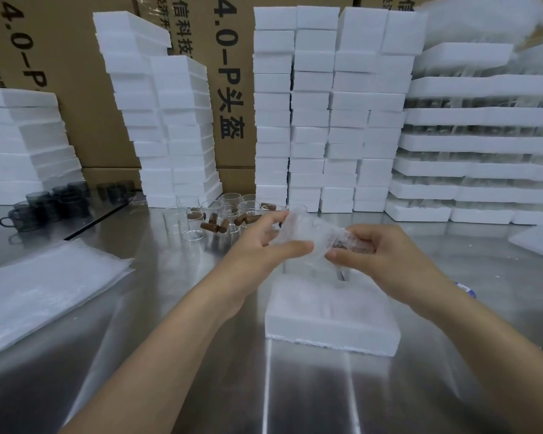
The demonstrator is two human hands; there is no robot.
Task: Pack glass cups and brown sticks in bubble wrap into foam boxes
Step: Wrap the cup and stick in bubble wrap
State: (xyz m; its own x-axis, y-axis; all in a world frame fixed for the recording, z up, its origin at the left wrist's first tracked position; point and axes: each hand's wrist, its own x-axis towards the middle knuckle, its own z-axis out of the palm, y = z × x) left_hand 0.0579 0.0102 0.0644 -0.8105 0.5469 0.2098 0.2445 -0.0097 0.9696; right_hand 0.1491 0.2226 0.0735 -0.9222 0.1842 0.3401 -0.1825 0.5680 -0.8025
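Observation:
Both hands hold one piece of bubble wrap (308, 228) above an open white foam box (329, 311) on the steel table. My left hand (264, 245) pinches the wrap's left side between thumb and fingers. My right hand (380, 255) grips its right end, where a brown stick (351, 245) shows through the wrap. Behind my hands stand several clear glass cups (229, 211) with loose brown sticks (213, 225) lying among them.
A pile of bubble wrap sheets (41, 289) lies at the left. Dark glass mugs (47, 205) stand at the far left. Tall stacks of foam boxes (326, 114) and cardboard cartons (66, 57) line the back. A foam lid (536, 242) lies at the right edge.

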